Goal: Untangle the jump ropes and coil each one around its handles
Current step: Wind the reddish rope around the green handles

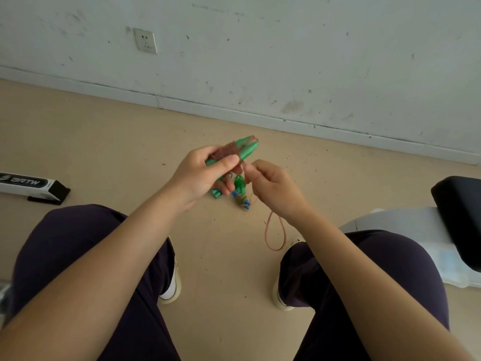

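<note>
Clearly the coiling step is under way: the left hand (200,175) grips the green handles (246,149), held above the floor (104,142), while the right hand (273,186) pinches the pink rope (274,233). Next, another snug turn. A second bundle (242,196), seemingly already coiled, lies half-hidden below.

light: soft, even, bright | shadows: faint | focus: slightly soft | edges: wide-angle bending

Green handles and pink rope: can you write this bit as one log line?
step: coiling | left hand: grips green handles | right hand: pinches pink rope | loose loop: hanging
</note>
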### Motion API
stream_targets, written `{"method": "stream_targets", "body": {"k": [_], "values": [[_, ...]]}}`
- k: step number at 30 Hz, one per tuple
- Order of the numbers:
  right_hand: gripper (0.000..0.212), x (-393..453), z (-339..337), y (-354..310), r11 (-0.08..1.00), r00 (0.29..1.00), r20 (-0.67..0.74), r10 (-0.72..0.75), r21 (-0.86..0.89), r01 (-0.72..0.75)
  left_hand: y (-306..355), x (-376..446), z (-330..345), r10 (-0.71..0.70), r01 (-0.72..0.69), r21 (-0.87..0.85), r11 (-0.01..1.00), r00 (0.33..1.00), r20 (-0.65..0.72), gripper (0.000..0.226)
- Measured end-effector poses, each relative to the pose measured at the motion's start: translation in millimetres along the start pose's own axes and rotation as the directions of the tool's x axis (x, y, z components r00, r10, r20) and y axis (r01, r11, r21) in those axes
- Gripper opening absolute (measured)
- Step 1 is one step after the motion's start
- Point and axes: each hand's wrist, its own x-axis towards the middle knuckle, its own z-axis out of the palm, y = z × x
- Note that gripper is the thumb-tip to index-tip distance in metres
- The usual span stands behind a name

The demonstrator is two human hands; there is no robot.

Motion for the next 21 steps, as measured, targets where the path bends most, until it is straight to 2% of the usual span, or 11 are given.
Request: {"method": "stream_targets", "body": {"k": [3, 8, 13, 15, 17, 21], "values": [[0.016, 0, 2, 0, 0.991, 0.999, 0.038, -0.025, -0.132, 0.030, -3, 1, 0, 0.022, -0.022, -0.003, 1.000, 0.997, -0.078, 0.007], [0.021, 0, 1, -3, 0.964, 0.992, 0.077, -0.097, -0.239, 0.112, -10, 0, 1, 0.080, -0.068, 0.109, 0.992, 0.990, -0.114, 0.005], [0.020, -4, -3, -4, 0.922, 0.975, 0.130, -0.183, -0.323, 0.216, -12, 3, -1, 0.028, 0.006, 0.256, 0.967, 0.991, -0.128, 0.014], [0.017, -4, -10, -4, 0.903, 0.969, 0.123, -0.216, -0.353, 0.246, -9, 4, -4, -0.030, 0.052, 0.296, 0.954, 0.997, -0.076, 0.019], [0.015, -1, -22, -2, 0.880, 0.958, 0.069, -0.279, -0.382, 0.284, -7, 3, -3, -0.098, 0.080, 0.301, 0.950, 0.994, 0.044, 0.021], [0.009, 0, -32, -1, 0.867, 0.941, 0.034, -0.336, -0.380, 0.323, -4, -1, -1, -0.237, 0.149, 0.320, 0.936, 0.937, 0.256, 0.025]]}}
